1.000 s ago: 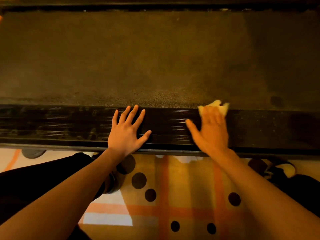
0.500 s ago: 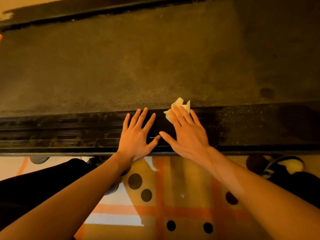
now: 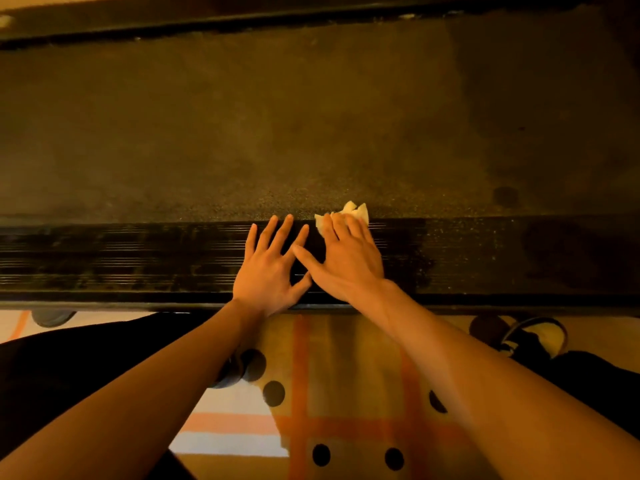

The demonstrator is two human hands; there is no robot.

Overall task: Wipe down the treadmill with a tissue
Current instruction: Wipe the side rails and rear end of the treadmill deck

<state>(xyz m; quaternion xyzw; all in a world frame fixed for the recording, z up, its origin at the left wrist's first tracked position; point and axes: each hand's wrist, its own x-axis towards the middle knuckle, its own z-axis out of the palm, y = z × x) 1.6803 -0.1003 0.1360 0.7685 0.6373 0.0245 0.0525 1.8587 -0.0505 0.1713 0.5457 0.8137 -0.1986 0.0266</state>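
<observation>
The tissue [image 3: 349, 213], crumpled and pale, lay on the far edge of the treadmill's near side rail [image 3: 138, 261], right where the ribbed rail met the running belt [image 3: 277, 133]. The right hand [image 3: 349, 261] lay flat on it with fingers straight and together, pressing it down rather than gripping it; only the tissue's far corners showed past the fingertips. The left hand [image 3: 268, 268] rested just beside it on the rail, palm down, fingers spread and holding nothing, its thumb close to the right thumb.

As for progress, the rail from the hands leftward looked dark and streaky, which suggested it had been gone over. To the right of the hands the rail was dotted with pale specks, so that stretch probably remained to be wiped. The belt looked dull and grainy throughout, and the far rail [image 3: 311, 15] lay out of reach, so most of the job appeared undone.

Below the rail lay a patterned rug [image 3: 346, 393] and a shoe [image 3: 535, 336].
</observation>
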